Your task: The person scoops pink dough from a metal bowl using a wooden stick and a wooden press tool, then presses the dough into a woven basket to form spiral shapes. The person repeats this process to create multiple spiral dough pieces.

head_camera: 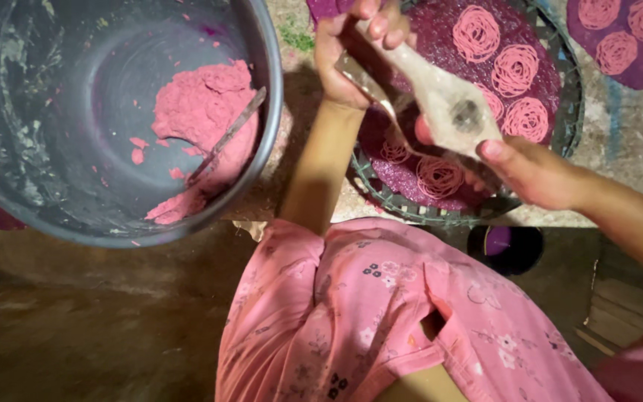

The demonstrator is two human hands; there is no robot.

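Pale wooden press [448, 104], long, dough-smeared, w/ metal nozzle in middle, held tilted over round woven tray [568, 112] w/ purple cloth & pink spiral noodle coils [515, 68].

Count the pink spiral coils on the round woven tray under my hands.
5 in view on the woven tray: three along its upper right, two at the lower middle. The hands and piping bag may hide others.

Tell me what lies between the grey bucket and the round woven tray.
In the head view, the left forearm crosses the gap between the bucket and the tray, over rough bare ground; nothing else lies there.
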